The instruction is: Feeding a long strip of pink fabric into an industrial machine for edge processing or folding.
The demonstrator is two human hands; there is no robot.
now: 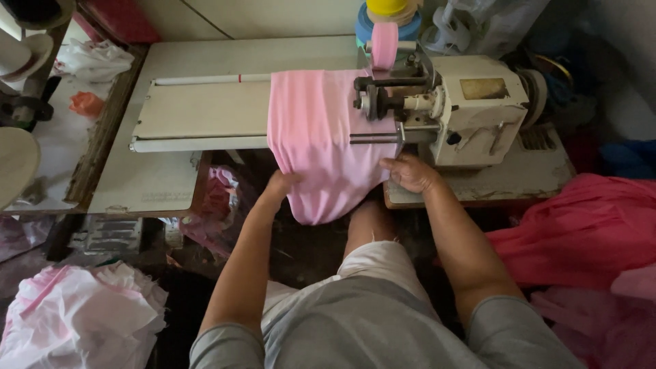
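Fingers of both hands, left hand [281, 183] and right hand [408, 172], curl closed gripping the pink fabric [321, 137].

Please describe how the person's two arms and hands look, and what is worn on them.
Both arms are bare from short grey sleeves down. The left hand and right hand have no gloves; no watch, ring or bracelet is visible. The forearms look sturdy.

left hand [281, 183] fingers under pink cloth [321, 137]
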